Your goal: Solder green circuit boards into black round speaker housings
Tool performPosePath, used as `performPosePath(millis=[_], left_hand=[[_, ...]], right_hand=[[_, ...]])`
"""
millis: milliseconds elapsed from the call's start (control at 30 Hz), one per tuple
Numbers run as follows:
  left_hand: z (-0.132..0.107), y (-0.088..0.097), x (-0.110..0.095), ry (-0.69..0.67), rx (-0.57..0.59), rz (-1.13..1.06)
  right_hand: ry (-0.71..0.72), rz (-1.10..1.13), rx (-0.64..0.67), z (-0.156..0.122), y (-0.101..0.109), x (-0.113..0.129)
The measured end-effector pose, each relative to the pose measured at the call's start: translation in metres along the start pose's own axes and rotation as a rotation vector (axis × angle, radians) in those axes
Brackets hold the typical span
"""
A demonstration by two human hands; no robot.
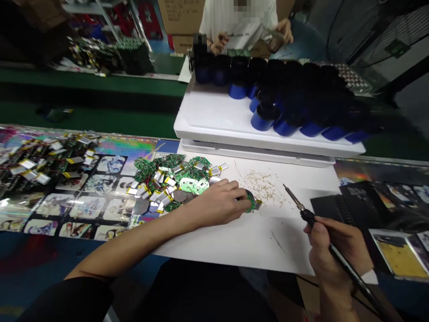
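Fingers (238, 194) of the left hand (217, 203) are bent and closed on a small green circuit board (250, 205), which lies low on the white surface (234, 241), just in front of the person. Most of that board is hidden under the hand, so I cannot see all of its shape. A bit of silver and yellow pokes out at its right side.

The right hand (338, 250) grips a black soldering iron (305, 213) like a fat pencil. Its thin tip points up and to the left, apart from the board. Between the tip and the left hand, lots of tiny tan bits (264, 183) are spread about.

Just left of the left hand sits a messy heap of green boards (196, 183) and silver battery packs (162, 197) with yellow ends. A darker pile (43, 161) of the same sort is farther left, on a shiny sheet of pictures (73, 205). To the right, I see a yellow pad (402, 257) in a tray.

Behind the work is a white foam tray (214, 120) full of blue cups (264, 120) with black tops. Past it, a co-worker in a white shirt (217, 18) has both hands up.
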State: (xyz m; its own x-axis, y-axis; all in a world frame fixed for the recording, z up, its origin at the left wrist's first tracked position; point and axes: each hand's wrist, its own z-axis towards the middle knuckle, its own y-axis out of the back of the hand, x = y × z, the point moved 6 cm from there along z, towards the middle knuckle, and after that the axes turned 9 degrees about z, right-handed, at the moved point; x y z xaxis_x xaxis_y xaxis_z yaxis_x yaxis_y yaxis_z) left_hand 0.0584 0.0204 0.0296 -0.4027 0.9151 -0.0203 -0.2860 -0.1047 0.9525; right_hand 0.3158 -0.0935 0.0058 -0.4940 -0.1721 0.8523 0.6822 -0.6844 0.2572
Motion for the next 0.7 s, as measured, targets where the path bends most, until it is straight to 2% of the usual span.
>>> performPosePath(millis=[100, 267, 467, 567, 700], left_hand=[[0.000, 0.000, 0.000, -0.003, 0.008, -0.004], [-0.001, -0.003, 0.002, 0.008, 0.036, -0.027], [0.000, -0.003, 0.003, -0.017, 0.071, -0.040], [0.000, -0.001, 0.001, -0.014, 0.078, -0.047], [-0.002, -0.003, 0.002, 0.039, 0.092, -0.082]], right_hand=[[-0.126, 0.011, -0.045, -0.002, -0.011, -0.022], [-0.117, -0.007, -0.023, -0.004, -0.023, -0.030], [-0.248, -0.018, -0.033, -0.003, -0.020, -0.038], [-0.306, 0.019, -0.031, -0.004, -0.018, -0.051], [-0.311, 0.064, -0.013, -0.004, -0.020, -0.071]])
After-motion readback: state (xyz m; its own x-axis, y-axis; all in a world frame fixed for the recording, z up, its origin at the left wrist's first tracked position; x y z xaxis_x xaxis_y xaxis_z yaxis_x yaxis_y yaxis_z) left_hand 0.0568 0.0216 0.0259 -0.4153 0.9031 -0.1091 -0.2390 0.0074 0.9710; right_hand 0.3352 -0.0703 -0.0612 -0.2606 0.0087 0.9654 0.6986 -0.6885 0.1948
